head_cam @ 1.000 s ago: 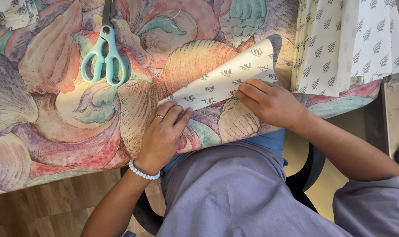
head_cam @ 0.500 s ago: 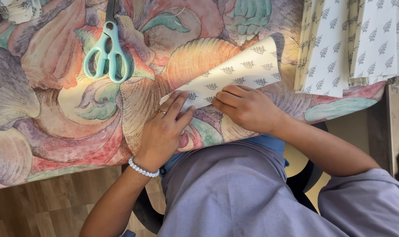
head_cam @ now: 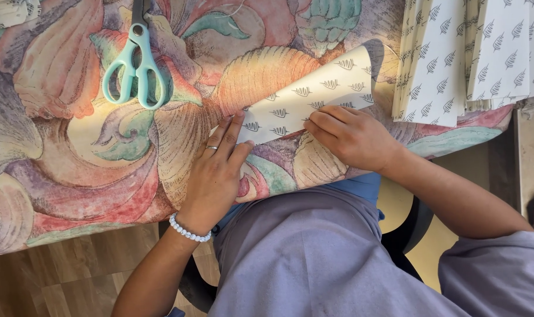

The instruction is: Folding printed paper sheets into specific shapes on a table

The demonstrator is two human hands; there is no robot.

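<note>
A cream sheet of paper [head_cam: 314, 94] with small grey leaf prints lies folded on the flower-patterned tablecloth [head_cam: 61, 158]. My left hand [head_cam: 217, 170], with a ring and a white bead bracelet, presses flat on the sheet's left corner. My right hand [head_cam: 352, 136] rests with its fingers curled on the lower folded edge, near the middle of the sheet. The far right corner of the paper lifts a little off the cloth.
Mint-handled scissors [head_cam: 135, 67] lie shut at the upper left. A stack of the same leaf-print paper pieces [head_cam: 472, 56] sits at the upper right by the table edge. Wooden floor [head_cam: 61, 276] shows below; my lap in grey cloth is at the table's near edge.
My right hand has slid left along the lower fold toward my left hand, which has stayed pressed on the corner. The view has shifted slightly.
</note>
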